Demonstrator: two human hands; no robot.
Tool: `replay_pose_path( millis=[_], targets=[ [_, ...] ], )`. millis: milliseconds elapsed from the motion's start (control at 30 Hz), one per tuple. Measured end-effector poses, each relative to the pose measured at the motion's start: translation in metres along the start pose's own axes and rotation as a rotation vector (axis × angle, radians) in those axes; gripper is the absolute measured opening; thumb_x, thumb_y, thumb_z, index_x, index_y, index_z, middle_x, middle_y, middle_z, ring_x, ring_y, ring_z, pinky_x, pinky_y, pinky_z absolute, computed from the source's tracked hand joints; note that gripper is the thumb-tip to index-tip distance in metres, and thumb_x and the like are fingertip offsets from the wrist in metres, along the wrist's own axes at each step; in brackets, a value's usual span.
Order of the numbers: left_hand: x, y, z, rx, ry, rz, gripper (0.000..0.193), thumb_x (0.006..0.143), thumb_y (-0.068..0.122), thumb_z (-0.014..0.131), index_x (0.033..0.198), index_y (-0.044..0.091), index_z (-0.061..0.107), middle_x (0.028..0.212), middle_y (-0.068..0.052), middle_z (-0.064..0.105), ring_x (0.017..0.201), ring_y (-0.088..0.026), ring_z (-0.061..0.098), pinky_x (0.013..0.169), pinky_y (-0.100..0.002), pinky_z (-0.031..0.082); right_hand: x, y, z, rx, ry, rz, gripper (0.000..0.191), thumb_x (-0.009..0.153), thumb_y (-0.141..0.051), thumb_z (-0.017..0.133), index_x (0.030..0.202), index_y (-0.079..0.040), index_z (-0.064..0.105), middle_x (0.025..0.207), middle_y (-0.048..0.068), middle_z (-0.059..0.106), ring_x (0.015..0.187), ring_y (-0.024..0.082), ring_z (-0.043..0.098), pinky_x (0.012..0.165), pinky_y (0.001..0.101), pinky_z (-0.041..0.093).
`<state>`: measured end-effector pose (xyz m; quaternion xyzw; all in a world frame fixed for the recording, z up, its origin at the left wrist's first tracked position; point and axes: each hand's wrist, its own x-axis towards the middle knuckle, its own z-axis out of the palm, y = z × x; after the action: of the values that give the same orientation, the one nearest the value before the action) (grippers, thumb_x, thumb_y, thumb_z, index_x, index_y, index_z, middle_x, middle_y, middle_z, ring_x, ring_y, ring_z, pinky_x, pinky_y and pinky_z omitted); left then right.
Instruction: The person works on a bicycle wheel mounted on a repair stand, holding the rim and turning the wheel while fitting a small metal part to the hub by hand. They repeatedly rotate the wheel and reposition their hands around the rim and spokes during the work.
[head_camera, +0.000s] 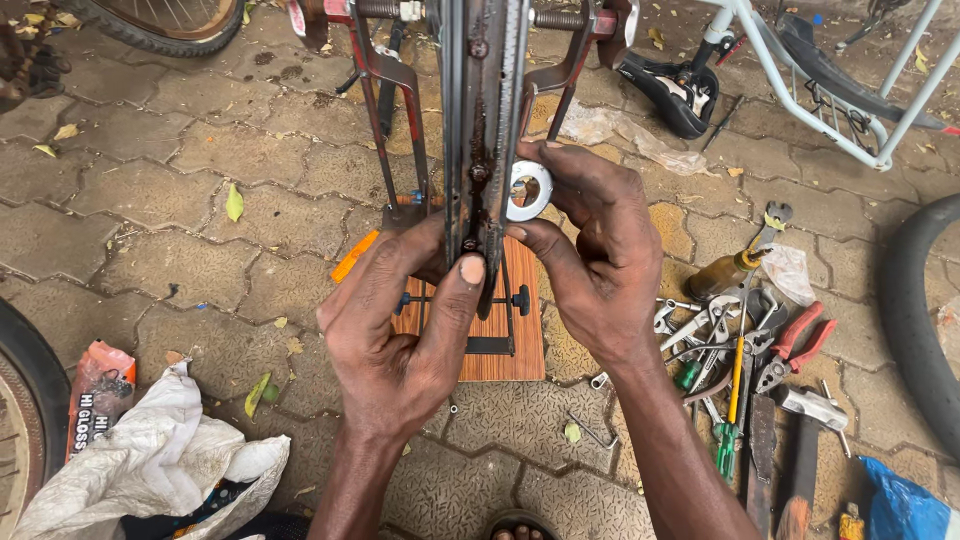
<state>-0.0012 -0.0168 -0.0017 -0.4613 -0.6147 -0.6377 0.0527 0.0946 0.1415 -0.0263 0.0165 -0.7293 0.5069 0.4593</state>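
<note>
Wheel rim (480, 110): upright in stand, ctr frame. Left hand (400, 320) grip closed on rim's lower edge, thumb up. Right hand (595, 260) grip pinching silver washer (528, 190), touching rim's right side. Tool pile (745, 360) on paving, right.

I note 1 crumpled orange-red printed pouch (98, 392) at lower left, touching a white woven sack (160, 465).

Head-worn camera looks steeply down over a paved work floor

The single view sits close above the left hand (405, 330) and right hand (590, 265), both near frame centre, facing forward and down; forearms enter from the bottom edge. The paving (200, 200) fills the background, with scattered tools (745, 370) at right. No second view overlaps.
</note>
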Motion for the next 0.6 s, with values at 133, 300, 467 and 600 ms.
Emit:
replay_pose_path(
  millis=[133,300,467,600],
  targets=[
    [0.01,0.004,0.003,-0.017,0.025,0.003,0.024,0.102,0.005,0.074,0.125,-0.001,0.069,0.092,-0.006,0.071,0.078,-0.01,0.069,0.068,-0.023,0.057,0.019,0.009,-0.001,0.231,-0.087,-0.051,0.046,0.105,-0.003,0.071,0.146,-0.004,0.049,0.144,0.01,0.061,0.137,0.02,0.062,0.117,0.0331,0.057],
    [0.044,0.015,0.012,-0.147,0.133,0.031,0.025,0.101,0.005,0.075,0.125,0.001,0.069,0.089,-0.004,0.068,0.069,-0.007,0.062,0.059,-0.02,0.05,0.061,0.027,0.006,0.377,-0.078,-0.087,0.042,0.104,-0.009,0.075,0.142,-0.005,0.057,0.13,0.006,0.068,0.12,0.016,0.068,0.109,0.0313,0.059],
    [0.07,0.019,0.018,-0.057,0.217,0.099,0.033,0.098,0.006,0.077,0.129,0.005,0.067,0.106,-0.004,0.061,0.074,-0.01,0.051,0.064,-0.025,0.044,0.083,0.043,0.002,0.281,-0.047,-0.103,0.032,0.109,-0.009,0.073,0.139,-0.009,0.061,0.122,0.002,0.069,0.109,0.01,0.066,0.099,0.0259,0.057],
    [0.081,0.008,0.022,0.019,0.231,0.306,0.03,0.108,0.008,0.076,0.135,0.011,0.063,0.125,-0.002,0.058,0.114,-0.012,0.049,0.092,-0.026,0.044,0.088,0.05,-0.003,0.288,-0.02,0.002,0.02,0.118,-0.009,0.068,0.138,-0.01,0.066,0.11,0.0,0.072,0.092,0.006,0.064,0.082,0.0226,0.057]
  ],
)
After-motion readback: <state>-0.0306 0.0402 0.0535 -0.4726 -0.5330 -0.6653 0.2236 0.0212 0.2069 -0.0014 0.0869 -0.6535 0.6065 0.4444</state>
